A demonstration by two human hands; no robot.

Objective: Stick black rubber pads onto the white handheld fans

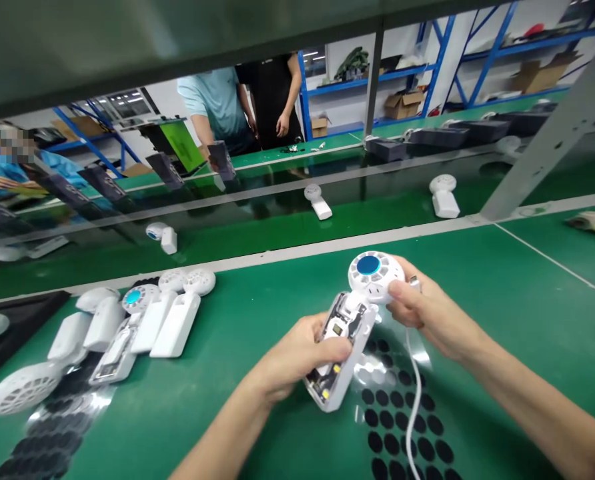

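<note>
A white handheld fan (342, 333) is held over the green bench, its handle uncovered so that circuit parts show. My left hand (307, 353) grips that handle, thumb on the inner parts. Around the fan's round head (376, 275), which has a blue disc in the centre, my right hand (422, 303) is closed. A white cable (413, 400) hangs from my right hand, its metal plug (415, 283) showing by the fingers. Below lies a clear sheet of black round stickers (390, 419). Several more white fans (175, 323) lie in a row at the left, one with its handle uncovered.
A conveyor belt (257, 233) beyond the bench carries spaced-out fans (445, 197). A metal post (552, 133) rises at the right and a shelf (177, 47) overhangs the top. A black tray (22, 327) sits far left. People (222, 107) are across the line.
</note>
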